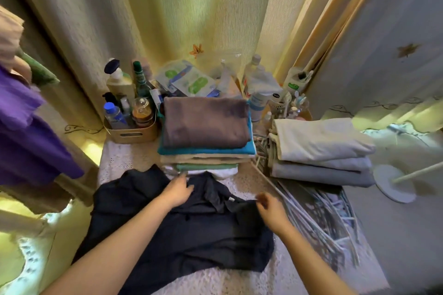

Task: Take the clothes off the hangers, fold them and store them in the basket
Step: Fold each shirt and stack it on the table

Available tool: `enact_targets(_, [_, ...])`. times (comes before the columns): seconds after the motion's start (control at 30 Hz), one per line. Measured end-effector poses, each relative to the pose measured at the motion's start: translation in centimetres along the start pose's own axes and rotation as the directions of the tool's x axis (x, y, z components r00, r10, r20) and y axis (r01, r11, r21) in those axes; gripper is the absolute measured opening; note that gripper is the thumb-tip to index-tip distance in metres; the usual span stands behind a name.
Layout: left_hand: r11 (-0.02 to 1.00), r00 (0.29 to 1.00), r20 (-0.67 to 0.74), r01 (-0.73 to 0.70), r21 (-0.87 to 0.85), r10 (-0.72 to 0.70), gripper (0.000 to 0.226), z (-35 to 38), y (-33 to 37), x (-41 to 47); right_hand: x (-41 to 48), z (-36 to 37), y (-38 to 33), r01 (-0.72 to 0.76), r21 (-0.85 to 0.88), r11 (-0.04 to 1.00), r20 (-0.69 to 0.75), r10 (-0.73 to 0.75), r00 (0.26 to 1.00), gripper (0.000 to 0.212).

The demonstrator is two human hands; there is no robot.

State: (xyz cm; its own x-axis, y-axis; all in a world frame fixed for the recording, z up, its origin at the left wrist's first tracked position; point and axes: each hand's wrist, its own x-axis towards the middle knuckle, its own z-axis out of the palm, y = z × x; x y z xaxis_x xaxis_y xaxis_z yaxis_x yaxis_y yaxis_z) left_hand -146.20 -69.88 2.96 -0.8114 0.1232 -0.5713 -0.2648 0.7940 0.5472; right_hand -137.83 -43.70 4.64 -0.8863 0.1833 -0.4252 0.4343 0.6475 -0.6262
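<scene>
Dark shirt (191, 235) lay unfolded on the bench (112, 160). Your left hand (178, 190) pressed flat near its collar; whether your right hand (271, 208) had a grip on it, I cannot tell. Folded stacks (206, 132) sat behind the shirt; left of it, a purple garment (28, 132) hung, not yet folded.

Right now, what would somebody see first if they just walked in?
First, the dark shirt spread on the table right in front, with the left grip resting on it. Behind it stands a tall stack of folded laundry, and a purple garment hangs at the left.
</scene>
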Motion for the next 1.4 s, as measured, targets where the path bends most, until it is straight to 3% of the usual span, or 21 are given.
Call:
enact_targets(0.07, [0.999,0.995,0.094,0.045,-0.024,-0.042,0.05,0.8,0.9,0.5,-0.4,0.7,2.5,-0.121,-0.068,0.99,0.029,0.123,0.992,0.036])
enact_targets(0.13, [0.991,0.975,0.196,0.116,-0.067,-0.101,0.047,1.5,1.0,0.7,-0.8,1.1,4.3,-0.269,-0.061,0.961,-0.037,0.267,0.963,0.042])
enact_targets(0.23, [0.971,0.955,0.261,0.184,-0.152,-0.14,0.062,1.6,0.5,0.2,-0.6,1.0,5.6,-0.378,0.006,0.926,-0.048,0.378,0.925,0.041])
enact_targets(0.37, [0.974,0.965,0.262,0.05,-0.22,0.01,0.072,-0.2,0.3,-1.7,-0.7,0.4,5.2,-0.459,0.238,0.856,0.191,0.422,0.886,0.045])
enact_targets(0.43, [0.975,0.967,0.242,-0.026,-0.221,0.081,0.065,-1.9,0.7,-3.1,-0.6,0.4,5.1,-0.457,0.3,0.837,0.269,0.385,0.883,0.046])
enact_targets(0.53, [0.985,0.952,0.275,-0.097,-0.144,0.134,0.053,-4.8,1.2,-5.3,-0.8,0.5,3.9,-0.403,0.455,0.794,0.332,0.269,0.904,0.035])
enact_targets(0.63, [0.991,0.947,0.303,-0.123,0.046,0.103,0.078,-7.2,0.4,-7.1,-0.9,-0.8,1.6,-0.258,0.537,0.803,0.327,0.084,0.941,0.054])
enact_targets(0.7, [0.986,0.936,0.343,-0.123,0.112,0.078,0.084,-8.4,-0.7,-8.4,-1.4,-2.6,-0.7,-0.128,0.527,0.84,0.323,-0.059,0.944,0.051])
enact_targets(0.8, [0.99,0.929,0.348,-0.138,0.012,0.125,0.053,-10.5,-1.3,-10.1,-2.2,-5.3,-4.5,0.045,0.529,0.848,0.237,-0.198,0.951,0.031])
enact_targets(0.93, [0.946,0.961,0.019,-0.268,-0.185,0.276,0.044,-15.5,0.0,-12.1,-4.7,-9.5,-10.5,0.241,0.498,0.833,0.138,-0.35,0.927,0.017])
enact_targets(1.03, [0.859,0.875,-0.204,-0.475,-0.193,0.438,0.021,-20.5,2.8,-15.6,-7.5,-13.8,-15.1,0.405,0.452,0.795,0.079,-0.488,0.869,0.03])
enact_targets(1.1, [0.794,0.781,-0.299,-0.599,-0.106,0.549,0.031,-23.8,4.9,-18.6,-9.2,-16.7,-18.1,0.525,0.38,0.762,0.011,-0.571,0.821,0.042])
enact_targets(1.27, [0.631,0.569,-0.408,-0.775,0.022,0.714,0.029,-29.5,8.7,-25.7,-13.3,-23.3,-23.7,0.729,0.161,0.665,-0.077,-0.728,0.681,0.047])
enact_targets(1.4, [0.461,0.386,-0.494,-0.887,0.034,0.779,0.025,-33.0,10.8,-31.1,-16.5,-27.5,-27.2,0.834,0.162,0.528,-0.185,-0.814,0.551,0.046])
